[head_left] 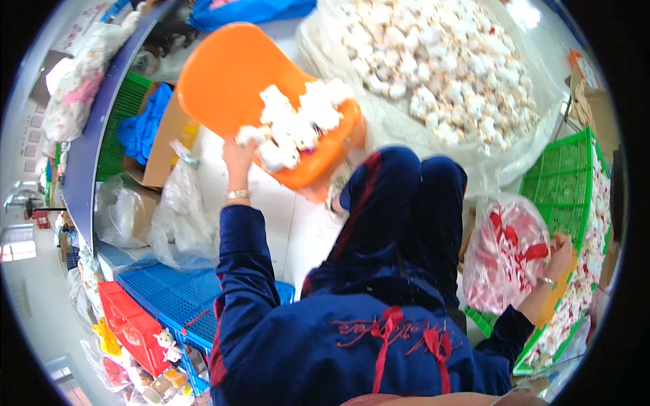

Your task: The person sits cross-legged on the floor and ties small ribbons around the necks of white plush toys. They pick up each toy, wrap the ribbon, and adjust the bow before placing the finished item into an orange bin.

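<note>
An orange plastic chair (227,71) stands ahead of me at the left, with several small white plush pieces (301,125) heaped on its seat. At the seat's left side, my left hand (237,161) is closed on a white plush piece (252,134) at the heap's edge. Far to the right, my right hand (559,257) is at the side of a clear plastic bag (484,281) filled with red ribbons (504,233). Its fingers look curled, and what they hold is too small to make out.
A large clear sack of white plush pieces (440,68) lies ahead at the right. Green crates (558,179) stand at my right, one full of red-and-white pieces (586,271). To the left are a cardboard box (162,149), plastic bags (183,210), a blue crate (179,298) and a red bin (132,325).
</note>
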`<state>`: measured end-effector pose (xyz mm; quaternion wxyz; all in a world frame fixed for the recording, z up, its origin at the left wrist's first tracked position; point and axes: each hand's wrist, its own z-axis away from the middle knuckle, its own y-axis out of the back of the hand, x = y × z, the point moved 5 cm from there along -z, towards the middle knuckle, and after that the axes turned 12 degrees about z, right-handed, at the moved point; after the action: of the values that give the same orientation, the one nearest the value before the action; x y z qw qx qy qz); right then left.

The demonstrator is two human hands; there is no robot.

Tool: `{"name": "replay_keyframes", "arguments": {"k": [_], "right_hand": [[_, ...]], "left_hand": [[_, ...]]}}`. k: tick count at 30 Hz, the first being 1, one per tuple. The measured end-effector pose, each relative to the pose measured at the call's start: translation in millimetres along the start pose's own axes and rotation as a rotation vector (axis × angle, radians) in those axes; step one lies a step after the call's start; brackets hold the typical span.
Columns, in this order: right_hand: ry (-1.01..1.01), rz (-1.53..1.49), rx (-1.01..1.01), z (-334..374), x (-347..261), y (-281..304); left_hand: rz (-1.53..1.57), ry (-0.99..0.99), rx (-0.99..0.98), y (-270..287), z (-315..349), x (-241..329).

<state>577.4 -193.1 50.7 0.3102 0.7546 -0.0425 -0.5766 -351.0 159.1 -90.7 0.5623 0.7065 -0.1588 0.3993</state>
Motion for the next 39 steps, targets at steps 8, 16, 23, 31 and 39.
{"name": "replay_keyframes", "arguments": {"k": [8, 16, 23, 31, 39], "right_hand": [[0.178, -0.12, -0.101, -5.0, -25.1, -57.6], [0.234, -0.171, -0.092, 32.2, -87.4, -67.2], [0.286, -0.073, -0.265, 84.5, -152.8, -102.8], [0.357, 0.013, -1.027, 222.4, -222.8, -213.0], [0.782, 0.013, -0.975, 275.9, -224.7, -225.7]], "left_hand": [[0.066, 0.036, 0.093, -19.2, 5.7, -33.0], [0.031, -0.004, 0.297, 21.3, 16.7, -6.6], [0.459, -0.351, -0.235, 13.3, 86.4, 155.6], [0.519, -0.468, -1.099, -62.4, 182.7, 298.5], [0.274, -0.217, -1.615, -121.5, 209.1, 323.1]]}}
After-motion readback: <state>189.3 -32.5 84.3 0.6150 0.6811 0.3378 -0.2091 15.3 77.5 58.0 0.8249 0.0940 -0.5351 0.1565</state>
